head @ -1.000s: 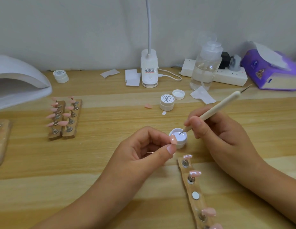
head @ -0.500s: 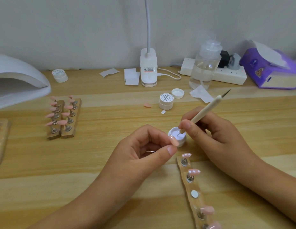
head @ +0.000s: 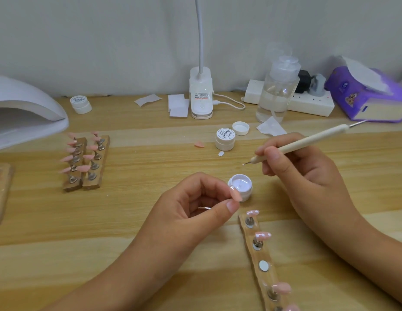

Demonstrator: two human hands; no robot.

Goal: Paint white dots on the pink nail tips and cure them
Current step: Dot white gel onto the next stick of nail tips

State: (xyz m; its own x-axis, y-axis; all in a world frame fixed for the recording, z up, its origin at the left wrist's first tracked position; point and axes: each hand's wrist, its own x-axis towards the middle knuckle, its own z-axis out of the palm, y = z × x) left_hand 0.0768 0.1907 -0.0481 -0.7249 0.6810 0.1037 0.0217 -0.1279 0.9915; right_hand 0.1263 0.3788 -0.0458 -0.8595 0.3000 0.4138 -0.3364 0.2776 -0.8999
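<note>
— Nearest?
— Rough wooden strip [head: 263,278], glossy almond-shaped pink tips [head: 282,287] on metal pegs.
— And left hand [head: 186,212]?
— Thumb and forefinger pinched on one pink nail tip [head: 236,194], just beside round white gel pot [head: 240,187], lid off.
— And right hand [head: 303,176]?
— Curled round smooth cream dotting tool [head: 307,140], needle end clear of the pot.
— Farther?
— Two wooden racks [head: 85,162] of tips; domed white lamp [head: 22,113], far left.

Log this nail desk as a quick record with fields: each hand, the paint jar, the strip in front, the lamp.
White gel jar: open, between the hands
Left hand: pinches a pink nail tip between thumb and forefinger
Right hand: grips the dotting tool, its point clear of the jar
Front strip: four pink tips showing, one bare magnet
Curing lamp: far left edge of the table
</note>
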